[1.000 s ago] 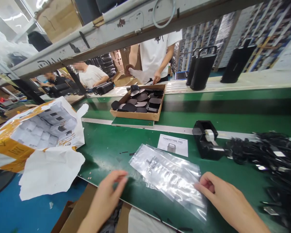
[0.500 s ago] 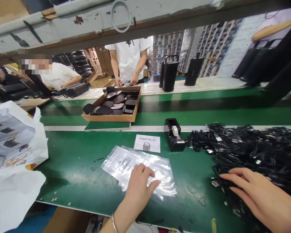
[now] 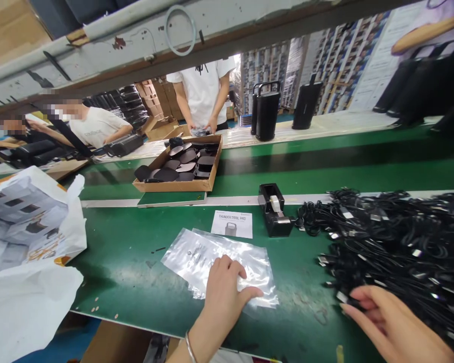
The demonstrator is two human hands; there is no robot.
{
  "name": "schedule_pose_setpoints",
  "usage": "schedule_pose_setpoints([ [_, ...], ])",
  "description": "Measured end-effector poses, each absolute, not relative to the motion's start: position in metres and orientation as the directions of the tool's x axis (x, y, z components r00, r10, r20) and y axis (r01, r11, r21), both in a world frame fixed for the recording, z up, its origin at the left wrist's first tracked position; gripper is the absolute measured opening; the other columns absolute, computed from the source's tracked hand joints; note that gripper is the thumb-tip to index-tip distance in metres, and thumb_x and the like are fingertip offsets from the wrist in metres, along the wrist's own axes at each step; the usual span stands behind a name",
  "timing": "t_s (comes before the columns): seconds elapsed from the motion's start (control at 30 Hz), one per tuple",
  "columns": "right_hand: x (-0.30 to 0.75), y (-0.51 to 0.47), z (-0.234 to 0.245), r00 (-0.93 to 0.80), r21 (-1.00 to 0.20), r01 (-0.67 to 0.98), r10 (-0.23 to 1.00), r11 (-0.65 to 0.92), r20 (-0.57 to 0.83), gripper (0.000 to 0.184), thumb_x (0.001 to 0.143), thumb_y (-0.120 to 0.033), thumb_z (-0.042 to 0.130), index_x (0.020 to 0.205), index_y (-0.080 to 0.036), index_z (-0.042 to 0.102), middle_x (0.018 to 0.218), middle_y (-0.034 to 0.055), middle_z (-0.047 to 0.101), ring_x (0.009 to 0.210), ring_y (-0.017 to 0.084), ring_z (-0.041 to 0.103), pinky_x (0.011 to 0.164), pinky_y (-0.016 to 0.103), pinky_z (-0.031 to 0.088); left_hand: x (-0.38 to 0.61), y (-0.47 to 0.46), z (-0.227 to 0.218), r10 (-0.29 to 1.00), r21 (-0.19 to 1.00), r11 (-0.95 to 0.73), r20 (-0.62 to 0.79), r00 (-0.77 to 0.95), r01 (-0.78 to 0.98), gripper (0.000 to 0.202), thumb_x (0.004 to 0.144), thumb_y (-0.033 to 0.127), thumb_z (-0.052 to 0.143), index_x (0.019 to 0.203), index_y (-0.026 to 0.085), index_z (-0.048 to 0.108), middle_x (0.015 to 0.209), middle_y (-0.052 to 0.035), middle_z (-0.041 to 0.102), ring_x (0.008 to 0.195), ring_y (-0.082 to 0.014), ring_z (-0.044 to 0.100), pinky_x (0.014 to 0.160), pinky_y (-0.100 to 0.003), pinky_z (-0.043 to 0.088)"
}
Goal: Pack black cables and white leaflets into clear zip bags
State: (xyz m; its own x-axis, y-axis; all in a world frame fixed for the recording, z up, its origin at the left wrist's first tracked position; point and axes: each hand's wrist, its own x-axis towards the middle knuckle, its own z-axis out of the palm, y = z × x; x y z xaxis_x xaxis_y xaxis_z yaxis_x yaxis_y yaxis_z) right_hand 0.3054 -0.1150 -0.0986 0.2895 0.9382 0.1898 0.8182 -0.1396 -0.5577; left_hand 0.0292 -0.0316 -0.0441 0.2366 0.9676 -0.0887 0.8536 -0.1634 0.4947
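My left hand (image 3: 227,285) rests on a few overlapping clear plastic bags (image 3: 189,257) on the green bench, thumb stretched away from bent fingers. On the right, my right hand (image 3: 382,312) is at the near edge of a tangled heap of black USB cables (image 3: 393,237). Its thumb and forefinger close around the plug end of one USB cable (image 3: 341,297); the other fingers curl inward and partly hide it. Behind the bags lies a printed leaflet (image 3: 232,225) reading "THUNDERTRAIL PRO". A black tape dispenser (image 3: 275,212) stands between leaflet and cables.
A shallow cardboard box (image 3: 174,186) of dark curved pieces sits beyond the bags. At left, an opened white sack (image 3: 34,297) holds folded leaflets. Black handled devices (image 3: 268,113) stand on the far ledge, where people work. A beam (image 3: 136,55) crosses overhead.
My right hand has moved nearer to me along the heap, its fingers curling in at a cable plug. Some cable ends have shifted. My left hand stays on the bags; the view has tilted slightly.
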Motion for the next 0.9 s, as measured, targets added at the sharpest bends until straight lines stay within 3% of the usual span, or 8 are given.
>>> schedule_pose_setpoints([
  [0.1,0.290,-0.085,-0.052,0.262,-0.517,0.828,0.965,-0.218,0.012,0.035,0.077,-0.058,0.042,0.079,-0.028,0.061,0.076,0.0053,0.068,0.049,0.022,0.062,0.043,0.036,0.051,0.031,-0.033,-0.047,0.976,0.490,-0.154,-0.061,0.210,0.858,0.028,0.065,0.038,0.080,0.076,0.016,0.065,0.085,-0.0066,0.060,0.085,-0.0264,0.055,0.074,-0.038,0.043],
  [0.23,0.296,-0.034,-0.019,0.267,-0.165,0.960,0.922,-0.228,0.281,0.043,0.088,-0.042,0.020,0.097,-0.024,0.058,0.099,0.0169,0.063,0.073,0.032,0.063,0.048,0.041,0.047,0.031,-0.036,-0.049,0.976,0.526,-0.167,-0.029,0.214,0.834,0.011,0.076,0.027,0.072,0.071,0.018,0.066,0.082,-0.0048,0.061,0.084,-0.0243,0.056,0.076,-0.038,0.043],
  [0.33,0.312,0.002,-0.021,0.151,-0.076,0.988,0.941,-0.134,0.302,0.037,0.082,-0.036,0.030,0.094,-0.018,0.060,0.092,0.0219,0.056,0.083,0.040,0.057,0.053,0.044,0.045,0.027,-0.037,-0.049,0.977,0.561,-0.176,-0.004,0.215,0.809,0.009,0.079,0.021,0.068,0.071,0.018,0.066,0.080,-0.0045,0.062,0.082,-0.0230,0.057,0.076,-0.037,0.043],
  [0.43,0.322,0.016,-0.027,0.020,-0.072,0.997,0.954,0.002,0.299,0.029,0.080,-0.033,0.033,0.077,-0.022,0.060,0.085,0.0166,0.057,0.082,0.036,0.056,0.067,0.048,0.045,0.021,-0.039,-0.048,0.975,0.592,-0.187,0.018,0.220,0.784,0.010,0.082,0.017,0.061,0.073,0.017,0.066,0.078,-0.0044,0.061,0.081,-0.0215,0.057,0.074,-0.034,0.044],
  [0.57,0.318,-0.004,-0.026,-0.002,-0.192,0.978,0.917,0.085,0.399,0.029,0.086,-0.038,0.029,0.091,-0.025,0.055,0.101,0.0144,0.062,0.097,0.033,0.056,0.090,0.045,0.041,0.015,-0.042,-0.045,0.974,0.607,-0.196,0.026,0.227,0.770,0.021,0.088,0.018,0.049,0.074,0.018,0.065,0.077,-0.0037,0.059,0.079,-0.0198,0.056,0.070,-0.031,0.043],
  [0.7,0.298,-0.030,-0.031,0.037,-0.386,0.913,0.913,0.135,0.407,0.027,0.089,-0.041,0.036,0.097,-0.024,0.055,0.091,0.0114,0.068,0.085,0.029,0.064,0.075,0.041,0.050,0.014,-0.043,-0.038,0.969,0.634,-0.212,0.040,0.243,0.744,0.026,0.093,0.019,0.041,0.080,0.019,0.064,0.079,-0.0030,0.059,0.079,-0.0183,0.057,0.071,-0.029,0.043],
  [0.83,0.280,-0.035,-0.050,-0.305,-0.306,0.859,0.890,0.410,0.338,0.037,0.091,-0.048,0.037,0.091,-0.023,0.065,0.081,0.0060,0.071,0.072,0.024,0.066,0.064,0.037,0.054,0.019,-0.042,-0.034,0.983,0.634,-0.148,0.012,0.182,0.759,0.006,0.084,0.021,0.060,0.080,0.019,0.063,0.083,-0.0024,0.059,0.079,-0.0187,0.057,0.072,-0.030,0.044],
  [0.9,0.277,-0.035,-0.056,-0.380,-0.260,0.842,0.863,0.472,0.334,0.043,0.091,-0.049,0.035,0.088,-0.022,0.068,0.078,0.0063,0.071,0.070,0.023,0.066,0.062,0.037,0.055,0.023,-0.041,-0.036,0.984,0.608,-0.114,-0.038,0.172,0.786,0.012,0.074,0.027,0.073,0.077,0.018,0.064,0.083,-0.0030,0.059,0.082,-0.0214,0.058,0.073,-0.032,0.045],
])
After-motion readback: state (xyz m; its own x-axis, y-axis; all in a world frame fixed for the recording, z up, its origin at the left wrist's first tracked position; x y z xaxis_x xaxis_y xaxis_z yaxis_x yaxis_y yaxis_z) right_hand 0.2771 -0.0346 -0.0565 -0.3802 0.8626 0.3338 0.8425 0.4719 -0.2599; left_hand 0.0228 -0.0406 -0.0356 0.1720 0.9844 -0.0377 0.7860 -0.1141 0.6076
